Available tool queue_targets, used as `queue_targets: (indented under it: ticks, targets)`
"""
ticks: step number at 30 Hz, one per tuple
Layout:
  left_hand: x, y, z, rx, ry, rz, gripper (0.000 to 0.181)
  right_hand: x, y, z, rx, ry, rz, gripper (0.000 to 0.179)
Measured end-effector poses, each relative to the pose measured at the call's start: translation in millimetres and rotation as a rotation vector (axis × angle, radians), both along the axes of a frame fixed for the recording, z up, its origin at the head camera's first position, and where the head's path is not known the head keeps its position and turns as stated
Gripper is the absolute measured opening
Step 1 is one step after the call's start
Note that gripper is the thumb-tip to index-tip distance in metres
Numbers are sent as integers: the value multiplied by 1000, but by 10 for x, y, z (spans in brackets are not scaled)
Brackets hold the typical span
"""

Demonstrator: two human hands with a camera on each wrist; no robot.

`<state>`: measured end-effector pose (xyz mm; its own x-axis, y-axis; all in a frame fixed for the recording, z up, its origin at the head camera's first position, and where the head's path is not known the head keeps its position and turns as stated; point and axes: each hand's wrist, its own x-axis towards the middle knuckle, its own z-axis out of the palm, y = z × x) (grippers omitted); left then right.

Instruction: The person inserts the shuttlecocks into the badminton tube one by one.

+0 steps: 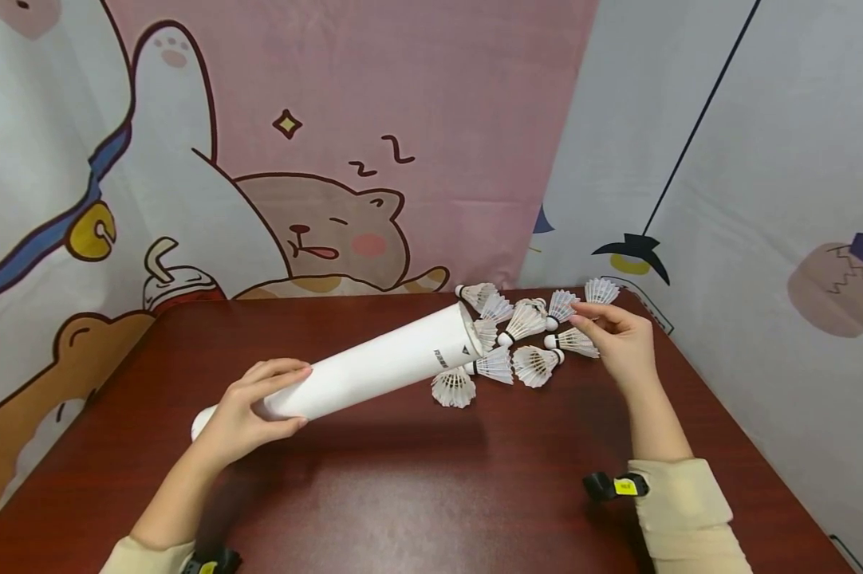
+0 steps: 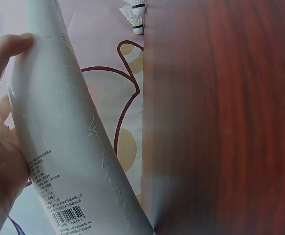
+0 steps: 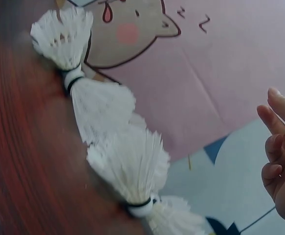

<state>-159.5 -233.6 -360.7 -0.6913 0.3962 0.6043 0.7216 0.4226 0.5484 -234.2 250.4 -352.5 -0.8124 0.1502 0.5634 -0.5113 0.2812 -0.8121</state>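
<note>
My left hand (image 1: 248,410) grips a long white shuttlecock tube (image 1: 374,367) near its lower left end, thumb and fingers on opposite sides. The tube slants up to the right, its far end over the edge of a cluster of white feather shuttlecocks (image 1: 535,365). In the left wrist view, small print and a barcode show on the tube (image 2: 69,127). At the right of the cluster hovers my right hand (image 1: 625,343), thumb and forefinger extended close together. The right wrist view shows this hand (image 3: 284,156) with nothing in its fingers, apart from the shuttlecocks (image 3: 127,171).
Several shuttlecocks lie in various directions toward the back right of the dark red-brown table (image 1: 403,494). A cartoon-printed cloth (image 1: 474,119) rises behind the table's back edge and along its sides. Black wrist straps sit near both sleeves (image 1: 683,502).
</note>
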Motion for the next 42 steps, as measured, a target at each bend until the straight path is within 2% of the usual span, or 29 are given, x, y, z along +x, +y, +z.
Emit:
queue_targets:
  ticks: [5,13,24,33,42]
  targets:
    - [7,-2,0,-1,-9,5,61,29,68,-13,-26,-33,-39,22]
    - [4,-1,2,-1,-7,4,62,-55,251,-196,-34,-127,-139,26]
    - [-5,4,-4,-12,10,2,61,-289,595,-705,32,-289,-260,35]
    - [2,-1,-16,-9,-15,12,61,-319,681,-874,92,-333,-265,39]
    - [-17,-4,-24,-20,28,5,62,-365,688,-954,155,-363,-235,39]
